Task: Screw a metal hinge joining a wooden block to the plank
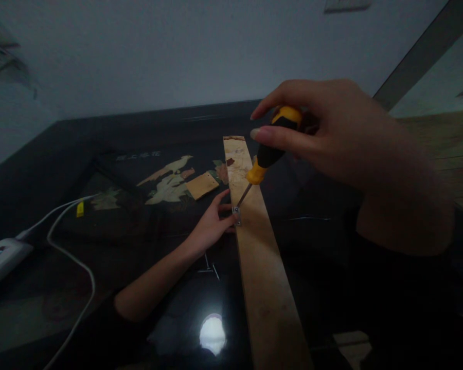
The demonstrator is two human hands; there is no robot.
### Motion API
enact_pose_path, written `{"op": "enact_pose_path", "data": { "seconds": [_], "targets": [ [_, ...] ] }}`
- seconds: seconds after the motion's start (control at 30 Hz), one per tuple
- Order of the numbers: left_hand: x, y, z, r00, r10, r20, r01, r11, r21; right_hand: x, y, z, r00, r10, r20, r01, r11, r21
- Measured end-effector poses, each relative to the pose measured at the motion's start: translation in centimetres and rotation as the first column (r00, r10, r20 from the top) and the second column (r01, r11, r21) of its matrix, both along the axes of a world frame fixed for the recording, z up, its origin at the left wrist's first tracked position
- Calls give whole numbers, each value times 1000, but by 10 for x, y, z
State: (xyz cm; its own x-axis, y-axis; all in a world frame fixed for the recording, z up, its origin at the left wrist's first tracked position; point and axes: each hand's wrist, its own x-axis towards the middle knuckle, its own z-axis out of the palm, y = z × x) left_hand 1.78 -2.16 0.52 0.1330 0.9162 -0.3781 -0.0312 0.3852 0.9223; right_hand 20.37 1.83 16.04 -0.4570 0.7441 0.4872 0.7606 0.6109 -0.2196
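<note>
my right hand (332, 139) closes around the black-and-yellow handle of a screwdriver (272, 149), fingers curled over its top end, the thin steel shaft slanting down and to the left. its tip meets a small metal bracket (236, 213) sitting at the left edge of a long wooden plank (262, 267), which lies flat on the dark glossy table (324, 246) and runs from near me away toward the wall. my left hand (212, 226) rests on the table just beside the plank, fingers partly bent, thumb and fingertips pinching the bracket and steadying it against the wood; whether a screw sits under the tip is too small to tell. a few loose nails or screws (210, 267) lie on the table just below my left wrist. beyond the left hand, a small tan wooden piece (202, 185) lies on a dark panel with pale bird figures (170, 180). to the far left, a white power strip (2, 257) rests at the table edge, its white cable (83, 267) looping toward me. a ceiling light reflects in the tabletop near my left forearm.
</note>
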Motion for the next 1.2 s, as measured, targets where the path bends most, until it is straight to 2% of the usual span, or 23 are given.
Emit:
{"op": "enact_pose_path", "data": {
  "seconds": [0.1,0.2,0.27,0.33,0.43,0.5,0.63,0.73,0.9,1.0,1.07,1.13,1.2],
  "targets": [
    [-1,0,-2,1000,-3,10,3,1000,-1,11,0,7,983,181,9,-180,980,-80],
    [-1,0,-2,1000,-7,4,7,1000,5,14,0,9,981,192,-17,-192,971,-144],
    [-1,0,-2,1000,-9,4,9,1000,6,11,0,7,994,109,-22,-111,988,-104],
    [-1,0,-1,1000,-10,4,10,1000,7,5,1,3,1000,-22,-6,22,1000,-16],
    [0,-1,0,1000,-8,-5,8,1000,10,-4,1,-2,975,-220,31,216,972,88],
    [0,-1,1,1000,-5,-6,5,1000,8,-7,1,-4,967,-251,33,247,964,97],
    [0,0,0,1000,1,6,-1,1000,2,-2,0,-2,997,-64,-41,65,997,33],
    [-1,0,-2,1000,7,10,-7,1000,3,4,-3,4,995,82,-64,-85,996,-41],
    [-1,1,-3,1000,8,2,-8,1000,6,6,-9,10,983,162,-82,-171,978,-116],
    [0,1,-1,1000,10,-3,-10,1000,-3,-1,-8,5,996,79,-35,-78,996,33],
    [1,0,1,1000,11,-6,-11,1000,-9,-6,-6,0,998,-57,18,54,989,140],
    [1,0,2,1000,7,-6,-7,1000,-7,-9,-4,-3,986,-159,48,148,972,181],
    [1,0,1,1000,2,-5,-2,1000,-2,-9,-3,-5,988,-142,55,130,975,182]
  ]
}}
